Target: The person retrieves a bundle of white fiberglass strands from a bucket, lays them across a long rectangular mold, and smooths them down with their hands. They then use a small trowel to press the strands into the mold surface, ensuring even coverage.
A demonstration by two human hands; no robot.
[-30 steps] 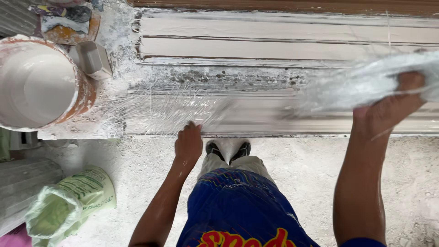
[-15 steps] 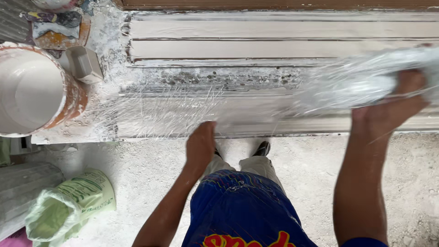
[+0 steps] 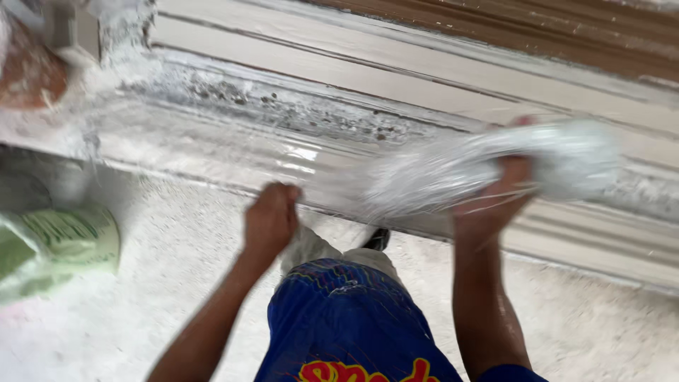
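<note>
Stretching clear plastic film (image 3: 233, 152) flat over a long white moulding (image 3: 396, 78): right hand (image 3: 495, 201) at three o'clock, fingers pinching the bunched film; left hand (image 3: 271, 218), fingers curled together, pressing its near edge.

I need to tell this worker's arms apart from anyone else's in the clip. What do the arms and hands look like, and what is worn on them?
Both forearms are bare, with no gloves, watch or rings visible on the left hand or right hand. A dark blue sleeve edge shows on the right upper arm. The picture is motion-blurred, so fine detail is unclear.
</note>
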